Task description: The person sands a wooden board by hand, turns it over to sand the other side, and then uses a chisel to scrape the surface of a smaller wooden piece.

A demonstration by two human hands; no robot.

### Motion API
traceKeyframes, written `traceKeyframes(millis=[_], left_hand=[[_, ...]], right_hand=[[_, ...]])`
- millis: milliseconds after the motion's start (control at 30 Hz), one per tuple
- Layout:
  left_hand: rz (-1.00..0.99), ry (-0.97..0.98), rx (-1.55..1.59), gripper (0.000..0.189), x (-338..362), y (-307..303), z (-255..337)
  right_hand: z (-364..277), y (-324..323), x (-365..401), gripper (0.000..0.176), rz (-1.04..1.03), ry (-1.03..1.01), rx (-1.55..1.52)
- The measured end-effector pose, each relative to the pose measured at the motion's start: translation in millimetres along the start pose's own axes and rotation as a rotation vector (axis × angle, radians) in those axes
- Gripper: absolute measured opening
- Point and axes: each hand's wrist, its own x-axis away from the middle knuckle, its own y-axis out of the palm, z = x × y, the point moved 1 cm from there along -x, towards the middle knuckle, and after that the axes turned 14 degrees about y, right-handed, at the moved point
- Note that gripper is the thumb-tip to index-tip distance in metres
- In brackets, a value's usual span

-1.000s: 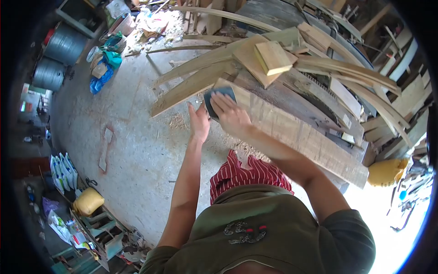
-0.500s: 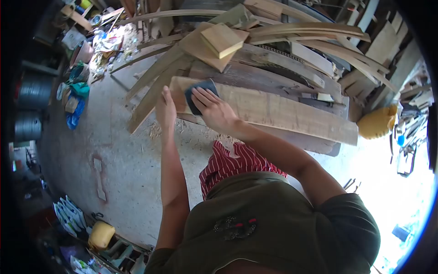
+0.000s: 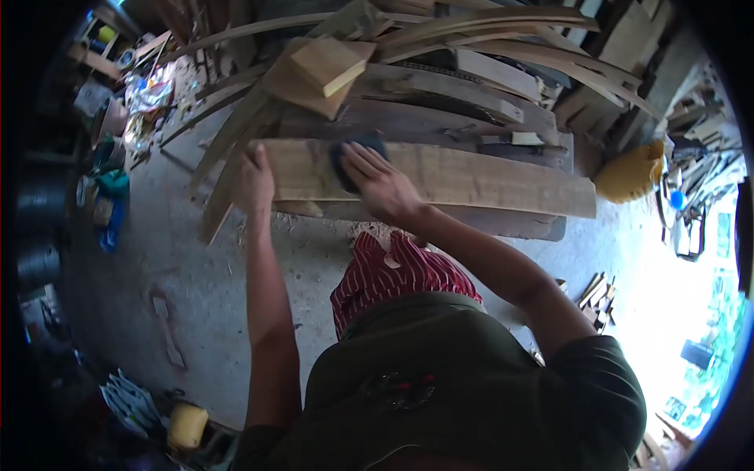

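Note:
A long, slightly curved wooden board [image 3: 495,179] lies crosswise in front of me on top of darker planks. At its left end, my left hand [image 3: 255,180] is closed around the edge, the thumb side uppermost. Further along the board, my right hand [image 3: 381,182] presses a dark sheet of sandpaper [image 3: 339,166] flat onto the upper face. Its fingers lie together over the sheet, slightly blurred, and the palm hides part of it. The underside of the left hand's grip is hidden.
A square wooden block [image 3: 326,64] rests on a flat piece of wood behind the board. A brush with a pale end [image 3: 526,139] lies on the planks. Curved wooden strips [image 3: 503,23] are stacked at the back. A yellow container [image 3: 628,173] stands at the right.
My right hand has slid the sandpaper rightward along the board. My left hand has gone from upright beside the board's end to closed around it. The whole view has shifted and turned slightly.

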Motion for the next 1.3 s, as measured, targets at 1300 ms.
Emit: traceKeyframes(millis=[1300], left_hand=[[0.301, 0.727, -0.211, 0.039, 77, 38, 129]], right_hand=[[106, -60, 137, 0.053, 0.101, 0.139, -0.177]])
